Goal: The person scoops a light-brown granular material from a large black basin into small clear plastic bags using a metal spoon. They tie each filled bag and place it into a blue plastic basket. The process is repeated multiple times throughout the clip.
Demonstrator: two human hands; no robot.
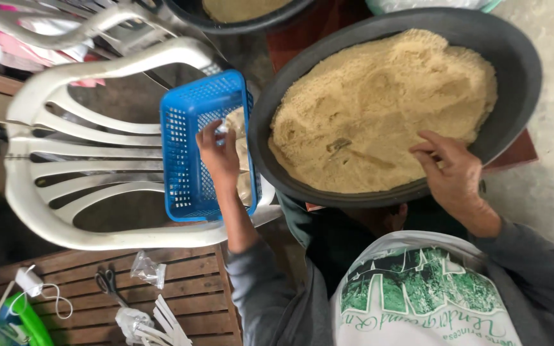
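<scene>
1. Small clear bag (233, 128), seemingly part-filled with tan meal though blurred, pinched at its mouth by the left hand (218, 154), fingers closed narrow on the plastic, over the blue basket (190, 154).
2. Basket set on the white plastic chair (84, 166), just beside the basin, close for short reaches.
3. Right hand (453, 176) resting on the near rim of the black basin (514, 83), fingers loosely curled, holding nothing, touching the heaped meal (379, 109).
4. Well below the left hand: scissors (107, 282) and spare bags (147, 269) on the wooden slat table (84, 307).
</scene>
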